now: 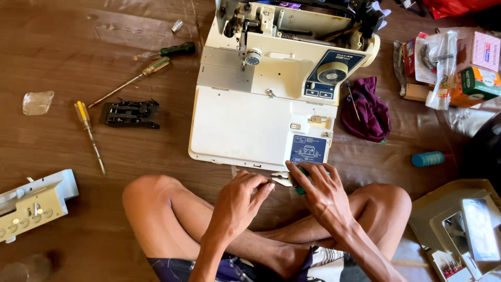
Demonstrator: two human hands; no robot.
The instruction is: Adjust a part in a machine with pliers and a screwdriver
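A cream sewing machine (245,122) lies on its side on the brown floor, its top cover off and inner parts showing. At its near edge my right hand (318,190) grips a green-handled tool (301,188), likely pliers, whose metal jaws (282,179) point left. My left hand (242,198) has its fingertips pinched at those jaws; what they hold is too small to tell. Both hands hover above my crossed legs.
Left of the machine lie a yellow-handled screwdriver (87,130), a clear-handled screwdriver (133,78), a green-handled one (175,50), a black metal part (130,113) and a cream cover panel (31,203). To the right are a purple cloth (370,112), a teal spool (428,159), boxes (477,78) and a phone (480,230).
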